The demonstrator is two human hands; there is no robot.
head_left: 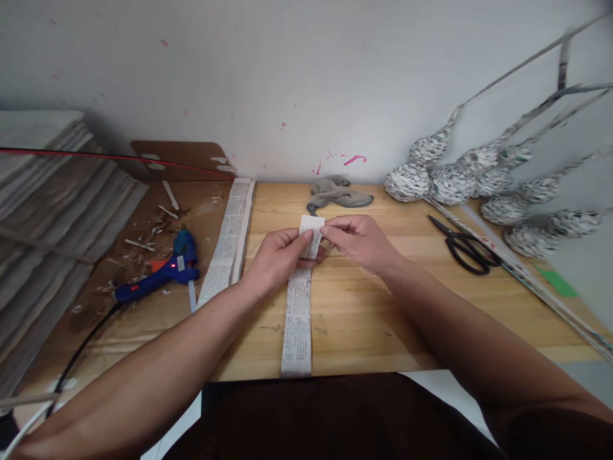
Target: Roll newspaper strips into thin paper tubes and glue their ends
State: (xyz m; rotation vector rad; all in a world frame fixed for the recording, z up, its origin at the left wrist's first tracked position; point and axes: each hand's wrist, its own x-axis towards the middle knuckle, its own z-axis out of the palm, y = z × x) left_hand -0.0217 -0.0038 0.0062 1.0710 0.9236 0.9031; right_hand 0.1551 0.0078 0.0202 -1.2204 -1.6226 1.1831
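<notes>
A long narrow strip of newspaper (297,319) lies on the wooden table (383,306), running from the front edge towards the wall. My left hand (278,259) pinches its far end from the left, thumb on top. My right hand (357,239) pinches the same far end from the right. The tip of the strip stands up between my fingers. Both hands are closed on the paper.
Another folded newspaper strip (230,239) lies to the left. A blue glue gun (163,271) with its cord rests on cardboard among scraps. Stacked newspapers (43,211) fill the far left. A grey cloth (338,191), black scissors (467,246) and newspaper-wrapped balls on sticks (479,176) sit right.
</notes>
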